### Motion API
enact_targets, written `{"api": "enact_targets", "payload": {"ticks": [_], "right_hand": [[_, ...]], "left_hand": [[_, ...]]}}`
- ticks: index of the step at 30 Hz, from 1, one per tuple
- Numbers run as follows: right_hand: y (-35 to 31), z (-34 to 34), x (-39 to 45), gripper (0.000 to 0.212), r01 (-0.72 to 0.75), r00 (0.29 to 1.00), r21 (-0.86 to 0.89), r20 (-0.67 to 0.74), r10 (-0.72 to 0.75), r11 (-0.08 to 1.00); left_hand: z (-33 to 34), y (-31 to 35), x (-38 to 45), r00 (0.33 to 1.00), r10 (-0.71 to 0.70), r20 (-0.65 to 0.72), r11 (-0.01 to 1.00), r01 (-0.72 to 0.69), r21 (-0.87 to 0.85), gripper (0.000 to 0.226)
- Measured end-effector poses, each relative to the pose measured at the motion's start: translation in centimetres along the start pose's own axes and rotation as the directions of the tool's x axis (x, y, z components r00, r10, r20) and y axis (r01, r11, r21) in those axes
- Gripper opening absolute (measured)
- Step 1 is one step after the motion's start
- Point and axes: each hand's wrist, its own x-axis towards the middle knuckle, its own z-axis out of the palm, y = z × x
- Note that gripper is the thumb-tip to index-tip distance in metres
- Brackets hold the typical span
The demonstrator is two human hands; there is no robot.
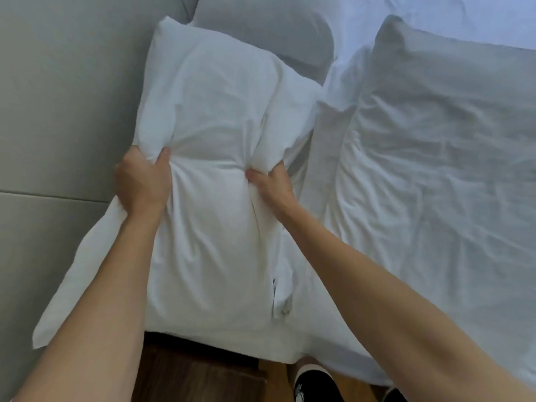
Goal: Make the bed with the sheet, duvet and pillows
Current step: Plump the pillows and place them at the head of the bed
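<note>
A white pillow (208, 117) lies lengthwise at the head of the bed, beside the grey headboard. My left hand (142, 181) grips its left edge, with the thumb dug into the fabric. My right hand (269, 184) grips a fold of its right side. The pillowcase bunches between the two hands. A second white pillow (435, 158) lies flat on the right. A third pillow (261, 27) lies behind the held one, in shadow. The white sheet (435, 13) covers the mattress beyond them.
The padded grey headboard (63, 97) fills the left side. Below the mattress edge are a dark wooden surface (197, 372), lighter wood floor and my black shoe (311, 381).
</note>
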Motion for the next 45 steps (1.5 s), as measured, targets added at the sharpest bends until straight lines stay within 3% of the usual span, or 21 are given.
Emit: {"api": "enact_targets", "payload": {"ticks": [8, 14, 23, 26, 30, 33, 35, 38, 41, 45], "right_hand": [[-9.5, -5.9, -9.4, 0.062, 0.202, 0.979, 0.110, 0.008, -0.204, 0.973], [-10.7, -18.5, -15.4, 0.066, 0.296, 0.951, 0.109, -0.129, -0.282, 0.949], [1.0, -45.9, -23.5, 0.071, 0.283, 0.864, 0.085, -0.454, -0.216, 0.955], [6.4, -55.3, -26.3, 0.075, 0.220, 0.807, 0.081, -0.575, -0.135, 0.972], [12.1, -65.2, -29.8, 0.082, 0.112, 0.675, 0.064, -0.737, -0.029, 0.992], [15.7, -70.3, -30.9, 0.073, -0.050, 0.625, 0.020, -0.779, 0.047, 0.999], [18.2, -72.1, -30.3, 0.065, -0.221, 0.631, -0.054, -0.769, 0.101, 0.974], [20.9, -71.7, -29.2, 0.060, -0.385, 0.709, -0.163, -0.683, 0.178, 0.908], [22.0, -68.2, -28.2, 0.055, -0.349, 0.753, -0.244, -0.648, 0.115, 0.905], [21.5, -60.6, -27.0, 0.052, -0.284, 0.850, -0.348, -0.523, 0.066, 0.894]], "left_hand": [[-13.4, 5.8, -5.4, 0.992, -0.051, -0.113, 0.995, 0.041, -0.095, 0.052], [-16.2, 14.1, -14.8, 0.996, 0.045, -0.072, 0.982, -0.057, -0.182, 0.048], [-6.7, 29.0, -36.1, 0.945, 0.241, 0.223, 0.922, -0.150, -0.357, 0.045], [-2.2, 34.2, -44.1, 0.895, 0.297, 0.334, 0.905, -0.153, -0.396, 0.046], [2.5, 39.7, -53.9, 0.833, 0.336, 0.440, 0.897, -0.139, -0.421, 0.048], [6.6, 41.5, -58.6, 0.771, 0.341, 0.538, 0.905, -0.115, -0.409, 0.044], [9.0, 41.4, -59.9, 0.704, 0.321, 0.633, 0.936, -0.136, -0.324, 0.045], [11.1, 40.0, -59.8, 0.623, 0.294, 0.725, 0.953, -0.250, -0.171, 0.056], [11.5, 37.3, -58.5, 0.606, 0.301, 0.736, 0.938, -0.328, -0.114, 0.053], [11.2, 32.5, -55.0, 0.597, 0.265, 0.757, 0.945, -0.316, -0.082, 0.049]]}}
